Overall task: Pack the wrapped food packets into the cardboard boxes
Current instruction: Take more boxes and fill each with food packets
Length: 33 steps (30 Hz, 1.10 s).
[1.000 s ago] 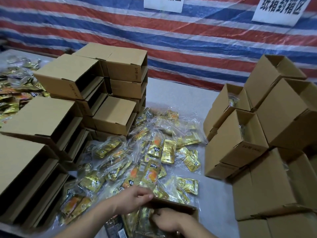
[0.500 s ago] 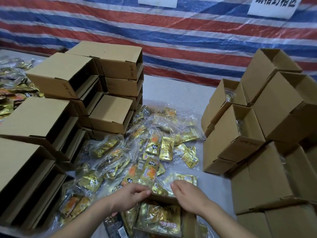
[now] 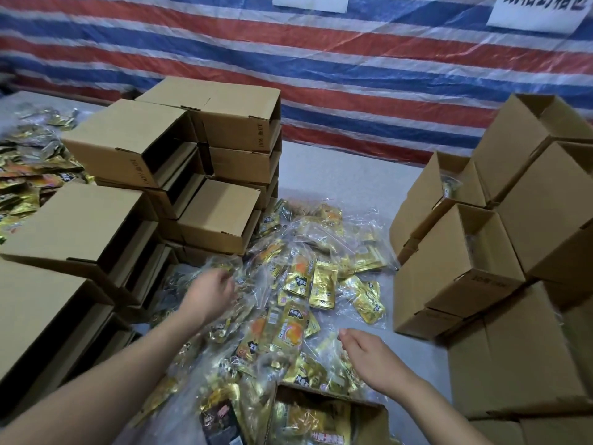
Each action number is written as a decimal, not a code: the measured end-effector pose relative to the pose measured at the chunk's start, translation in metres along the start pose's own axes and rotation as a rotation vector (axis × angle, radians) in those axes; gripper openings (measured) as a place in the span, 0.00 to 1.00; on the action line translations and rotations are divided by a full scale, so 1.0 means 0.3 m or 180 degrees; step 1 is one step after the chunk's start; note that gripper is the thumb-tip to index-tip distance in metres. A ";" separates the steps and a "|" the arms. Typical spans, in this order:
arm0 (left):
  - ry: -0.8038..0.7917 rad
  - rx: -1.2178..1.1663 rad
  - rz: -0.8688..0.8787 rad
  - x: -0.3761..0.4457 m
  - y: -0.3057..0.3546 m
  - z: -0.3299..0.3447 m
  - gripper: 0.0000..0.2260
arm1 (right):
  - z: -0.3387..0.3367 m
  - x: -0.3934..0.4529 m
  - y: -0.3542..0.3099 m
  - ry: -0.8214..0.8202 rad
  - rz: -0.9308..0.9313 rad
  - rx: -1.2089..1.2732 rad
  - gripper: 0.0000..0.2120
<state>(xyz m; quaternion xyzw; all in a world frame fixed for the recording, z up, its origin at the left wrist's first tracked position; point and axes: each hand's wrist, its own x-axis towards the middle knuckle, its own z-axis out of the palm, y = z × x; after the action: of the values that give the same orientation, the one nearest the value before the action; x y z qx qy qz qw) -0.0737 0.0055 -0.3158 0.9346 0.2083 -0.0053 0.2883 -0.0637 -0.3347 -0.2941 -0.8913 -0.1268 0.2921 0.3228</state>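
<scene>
A heap of gold and orange food packets in clear wrap (image 3: pixel 298 284) covers the table's middle. An open cardboard box (image 3: pixel 327 396) at the bottom edge holds several gold packets. My left hand (image 3: pixel 208 297) reaches onto the left side of the heap with its fingers bent down among the wrappers; it is blurred and any grip is hidden. My right hand (image 3: pixel 369 351) hovers over the heap's near right part, just beyond the box, fingers relaxed and holding nothing.
Stacks of cardboard boxes lying on their sides (image 3: pixel 205 175) wall off the left. Open boxes (image 3: pixel 455 264), some with packets inside, are stacked on the right. More loose packets (image 3: pixel 29 175) lie at the far left. A striped tarp (image 3: pixel 321 75) hangs behind.
Both hands have left the near box. My left hand moved forward and left onto the heap; my right hand moved right and a little forward above the packets.
</scene>
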 end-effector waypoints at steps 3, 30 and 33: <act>-0.0334 0.0865 -0.0275 0.138 -0.062 -0.014 0.21 | -0.007 0.053 -0.050 -0.0100 0.0066 0.0118 0.23; -0.0594 0.0045 -0.0160 0.047 0.123 -0.199 0.19 | -0.008 0.114 -0.305 0.0091 0.0185 0.1845 0.25; -0.0553 -0.0270 0.0471 -0.079 0.325 -0.233 0.20 | -0.022 0.107 -0.407 -0.0069 0.0002 0.3025 0.37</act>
<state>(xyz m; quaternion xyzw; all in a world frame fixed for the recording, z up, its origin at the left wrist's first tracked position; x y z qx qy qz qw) -0.0649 -0.0386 -0.2022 0.9304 0.1130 -0.0562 0.3441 -0.0386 -0.2321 -0.2248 -0.6418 0.0178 0.3271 0.6934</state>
